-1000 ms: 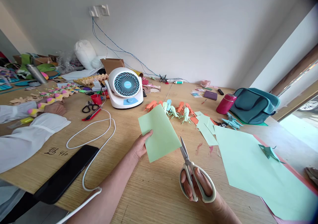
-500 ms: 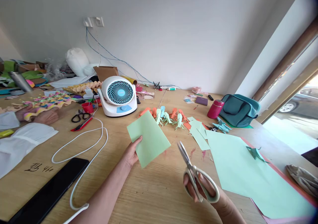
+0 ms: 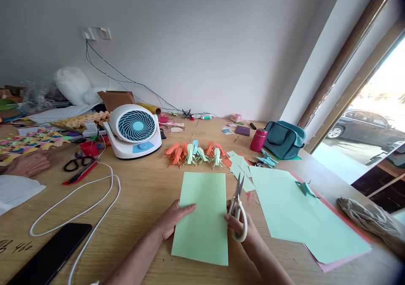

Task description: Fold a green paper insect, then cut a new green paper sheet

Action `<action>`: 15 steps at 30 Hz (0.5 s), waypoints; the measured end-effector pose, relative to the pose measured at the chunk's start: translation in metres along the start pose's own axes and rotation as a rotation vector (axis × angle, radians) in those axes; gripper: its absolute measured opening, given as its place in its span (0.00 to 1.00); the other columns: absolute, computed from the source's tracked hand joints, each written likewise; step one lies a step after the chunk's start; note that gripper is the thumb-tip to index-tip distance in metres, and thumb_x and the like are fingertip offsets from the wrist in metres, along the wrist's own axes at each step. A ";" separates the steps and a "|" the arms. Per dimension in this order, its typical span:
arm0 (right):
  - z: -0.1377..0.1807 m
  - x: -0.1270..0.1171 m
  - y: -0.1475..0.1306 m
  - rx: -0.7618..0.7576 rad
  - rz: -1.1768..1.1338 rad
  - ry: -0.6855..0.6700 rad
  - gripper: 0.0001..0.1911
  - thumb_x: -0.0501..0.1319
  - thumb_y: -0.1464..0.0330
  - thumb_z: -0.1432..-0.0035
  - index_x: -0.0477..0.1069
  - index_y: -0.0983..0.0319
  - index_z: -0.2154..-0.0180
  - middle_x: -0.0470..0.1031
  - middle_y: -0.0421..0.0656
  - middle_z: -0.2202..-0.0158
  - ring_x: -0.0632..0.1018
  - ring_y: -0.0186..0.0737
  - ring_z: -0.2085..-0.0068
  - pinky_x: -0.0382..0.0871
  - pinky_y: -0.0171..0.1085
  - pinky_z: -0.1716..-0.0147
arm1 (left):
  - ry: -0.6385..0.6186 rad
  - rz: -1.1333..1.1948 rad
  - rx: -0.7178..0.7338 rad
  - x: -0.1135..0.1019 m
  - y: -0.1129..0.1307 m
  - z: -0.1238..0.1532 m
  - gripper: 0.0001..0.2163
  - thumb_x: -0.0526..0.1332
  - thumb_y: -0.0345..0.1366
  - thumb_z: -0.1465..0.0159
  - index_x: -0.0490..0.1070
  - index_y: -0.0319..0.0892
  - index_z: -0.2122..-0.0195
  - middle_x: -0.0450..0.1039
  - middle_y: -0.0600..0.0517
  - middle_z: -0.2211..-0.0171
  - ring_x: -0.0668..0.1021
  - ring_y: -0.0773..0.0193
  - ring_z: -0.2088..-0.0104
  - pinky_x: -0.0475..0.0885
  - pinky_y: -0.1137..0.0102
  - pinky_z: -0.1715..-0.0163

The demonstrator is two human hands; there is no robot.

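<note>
A light green paper sheet lies flat on the wooden table in front of me. My left hand rests on its left edge, fingers stretched over the paper and thumb beneath the edge. My right hand grips white-handled scissors at the sheet's right edge, blades slightly apart and pointing away from me. Folded orange and green paper figures stand in a row beyond the sheet.
A large mint sheet over pink paper lies to the right. A white desk fan, white cable, black phone, black scissors, red flask and teal bag stand around. Another person's hand rests at far left.
The green sheet came down from a tilted hold to lie flat and straight before me. My right hand brought the scissors in to its right edge. The camera turned right.
</note>
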State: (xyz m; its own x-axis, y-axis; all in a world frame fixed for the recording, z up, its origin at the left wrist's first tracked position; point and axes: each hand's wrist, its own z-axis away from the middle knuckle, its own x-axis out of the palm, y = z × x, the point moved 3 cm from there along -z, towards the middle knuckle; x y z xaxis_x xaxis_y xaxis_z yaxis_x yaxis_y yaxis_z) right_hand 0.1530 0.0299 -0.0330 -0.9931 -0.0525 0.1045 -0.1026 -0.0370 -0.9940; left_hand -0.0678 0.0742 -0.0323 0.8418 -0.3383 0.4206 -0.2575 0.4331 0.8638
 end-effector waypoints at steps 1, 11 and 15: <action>0.001 0.002 0.000 0.004 0.035 0.009 0.18 0.68 0.54 0.48 0.68 0.61 0.67 0.65 0.38 0.74 0.66 0.36 0.72 0.62 0.36 0.72 | -0.020 -0.030 -0.004 0.001 0.000 0.001 0.20 0.71 0.41 0.45 0.77 0.38 0.53 0.81 0.41 0.58 0.82 0.51 0.61 0.76 0.60 0.57; 0.001 0.007 -0.007 -0.008 0.104 0.088 0.20 0.67 0.52 0.51 0.68 0.61 0.69 0.70 0.41 0.73 0.68 0.39 0.71 0.62 0.37 0.72 | -0.078 -0.142 -0.008 0.007 0.004 0.005 0.22 0.69 0.43 0.44 0.76 0.39 0.51 0.80 0.41 0.57 0.82 0.50 0.59 0.75 0.60 0.56; 0.001 0.007 -0.007 -0.034 0.103 0.125 0.19 0.69 0.54 0.52 0.67 0.61 0.70 0.71 0.41 0.73 0.69 0.39 0.70 0.63 0.37 0.71 | -0.083 -0.164 -0.013 0.007 0.004 0.005 0.21 0.69 0.44 0.43 0.77 0.39 0.52 0.81 0.42 0.57 0.82 0.52 0.60 0.74 0.62 0.57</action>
State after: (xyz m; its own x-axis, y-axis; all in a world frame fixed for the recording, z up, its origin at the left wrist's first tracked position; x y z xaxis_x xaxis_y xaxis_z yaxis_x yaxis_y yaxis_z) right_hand 0.1470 0.0292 -0.0258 -0.9975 0.0709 -0.0009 0.0007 -0.0039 -1.0000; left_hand -0.0655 0.0690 -0.0247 0.8299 -0.4727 0.2963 -0.1132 0.3773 0.9191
